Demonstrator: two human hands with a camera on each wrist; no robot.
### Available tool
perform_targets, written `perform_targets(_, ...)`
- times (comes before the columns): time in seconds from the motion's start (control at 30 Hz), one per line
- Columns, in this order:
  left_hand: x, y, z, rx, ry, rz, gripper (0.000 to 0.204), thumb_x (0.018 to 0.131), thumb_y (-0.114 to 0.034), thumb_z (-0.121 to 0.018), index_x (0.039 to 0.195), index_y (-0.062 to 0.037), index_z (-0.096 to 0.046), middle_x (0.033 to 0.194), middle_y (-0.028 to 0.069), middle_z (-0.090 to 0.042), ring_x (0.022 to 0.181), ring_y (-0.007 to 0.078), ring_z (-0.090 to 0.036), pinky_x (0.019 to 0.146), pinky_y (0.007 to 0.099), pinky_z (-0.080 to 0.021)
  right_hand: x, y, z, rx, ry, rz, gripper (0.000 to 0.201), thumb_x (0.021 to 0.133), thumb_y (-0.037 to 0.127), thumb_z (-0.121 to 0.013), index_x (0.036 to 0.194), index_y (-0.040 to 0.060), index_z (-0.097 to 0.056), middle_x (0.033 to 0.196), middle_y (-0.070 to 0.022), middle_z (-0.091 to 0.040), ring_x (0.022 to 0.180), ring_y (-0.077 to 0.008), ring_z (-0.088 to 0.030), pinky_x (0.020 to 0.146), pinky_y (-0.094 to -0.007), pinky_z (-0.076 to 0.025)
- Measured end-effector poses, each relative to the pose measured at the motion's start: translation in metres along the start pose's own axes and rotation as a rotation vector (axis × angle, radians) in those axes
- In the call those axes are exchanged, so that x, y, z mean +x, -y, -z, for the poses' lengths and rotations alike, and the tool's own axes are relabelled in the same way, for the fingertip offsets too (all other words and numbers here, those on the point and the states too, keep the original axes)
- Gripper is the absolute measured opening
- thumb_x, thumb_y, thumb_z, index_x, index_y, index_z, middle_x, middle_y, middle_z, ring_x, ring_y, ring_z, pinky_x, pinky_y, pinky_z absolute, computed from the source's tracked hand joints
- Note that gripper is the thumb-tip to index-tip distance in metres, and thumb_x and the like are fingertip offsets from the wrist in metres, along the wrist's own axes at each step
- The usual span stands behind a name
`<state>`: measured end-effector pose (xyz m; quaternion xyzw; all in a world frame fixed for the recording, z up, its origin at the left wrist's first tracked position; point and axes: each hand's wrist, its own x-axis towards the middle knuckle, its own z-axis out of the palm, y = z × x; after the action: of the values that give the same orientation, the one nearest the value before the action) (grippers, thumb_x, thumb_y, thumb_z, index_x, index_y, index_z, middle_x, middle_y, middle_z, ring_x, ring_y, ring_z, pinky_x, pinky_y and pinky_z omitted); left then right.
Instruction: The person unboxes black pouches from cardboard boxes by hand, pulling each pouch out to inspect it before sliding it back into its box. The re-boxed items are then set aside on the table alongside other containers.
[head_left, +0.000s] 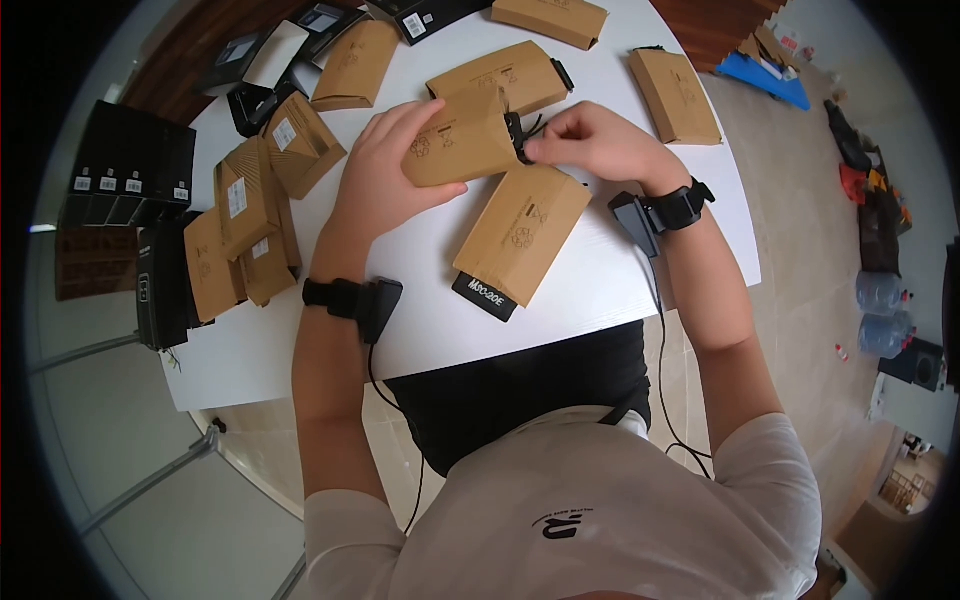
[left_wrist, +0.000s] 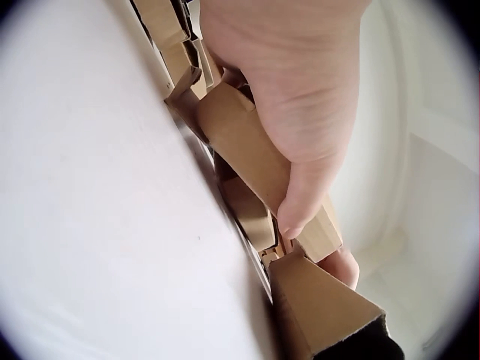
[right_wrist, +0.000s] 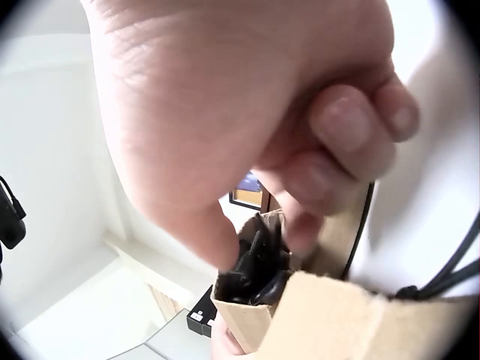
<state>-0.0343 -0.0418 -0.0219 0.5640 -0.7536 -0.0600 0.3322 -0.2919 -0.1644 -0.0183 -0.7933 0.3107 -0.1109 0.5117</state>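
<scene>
My left hand grips a brown cardboard box, thumb along the near side and fingers over the far side. Out of the box's open right end show black cables. Thumb and forefinger of my right hand pinch at these cables, while its other fingers are curled in. Just below the held box, a second brown box lies on the table with a black end marked MSC-20E sticking out. Another brown box lies right behind, partly covered by the held one.
Several brown boxes are piled at the left of the white table, beside black boxes. More black boxes stand at the back left. A brown box lies near the right edge. Wrist-camera cables hang down in front.
</scene>
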Motion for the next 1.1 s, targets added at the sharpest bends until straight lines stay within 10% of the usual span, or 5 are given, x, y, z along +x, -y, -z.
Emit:
perform_targets(0.37,0.001,0.0,0.003,0.04,0.031,0.046,0.081,0.059,-0.02,-0.089,0.132,-0.0083,-0.057,0.126,0.0123,-0.061,0.118,0.0322,-0.055,0.101,0.0427,-0.045,-0.005,-0.002,0.005,0.332,0.306,0.086,0.023,0.085,0.016,-0.07,0.068,0.0031,-0.063,0.063,0.0065,-0.052,0.06,-0.0054,-0.046,0.058,-0.0247,-0.038)
perform_targets(0.83,-0.008,0.012,-0.007,-0.475,0.036,0.259,0.04,0.086,-0.008,-0.062,0.125,0.0,-0.058,0.122,0.0155,-0.061,0.114,0.023,-0.056,0.099,0.0342,-0.043,0.016,-0.035,0.013,1.004,-0.163,0.182,0.017,0.095,0.021,-0.062,0.085,0.0084,-0.064,0.076,0.0039,-0.061,0.065,-0.0029,-0.051,0.058,-0.0206,-0.039)
perform_targets(0.93,-0.003,0.033,-0.02,-0.698,-0.15,0.143,0.053,0.088,-0.006,-0.058,0.139,0.0013,-0.046,0.131,0.0167,-0.056,0.121,0.0243,-0.053,0.101,0.0353,-0.044,0.015,-0.021,0.001,0.997,-0.243,0.145,0.02,0.096,0.022,-0.063,0.082,0.0092,-0.062,0.074,0.0048,-0.058,0.063,-0.0026,-0.047,0.057,-0.0209,-0.037)
perform_targets(1.03,0.005,0.029,-0.023,-0.941,-0.373,0.58,0.072,0.089,-0.023,-0.065,0.148,0.0037,-0.032,0.14,0.0156,-0.049,0.132,0.0234,-0.045,0.109,0.0344,-0.039,0.015,-0.014,-0.009,0.955,-0.264,0.114,0.02,0.096,0.023,-0.064,0.082,0.0093,-0.062,0.071,0.0059,-0.055,0.061,-0.0029,-0.043,0.056,-0.0209,-0.034)
perform_targets(1.1,-0.001,-0.004,-0.011,-0.547,-0.149,0.132,0.1,0.071,-0.013,-0.082,0.151,0.0005,-0.024,0.144,0.0183,-0.043,0.132,0.0264,-0.045,0.107,0.0376,-0.041,0.016,-0.016,-0.014,0.928,-0.228,0.103,0.02,0.096,0.024,-0.065,0.083,0.0093,-0.063,0.07,0.0064,-0.053,0.061,-0.0032,-0.041,0.056,-0.0208,-0.033)
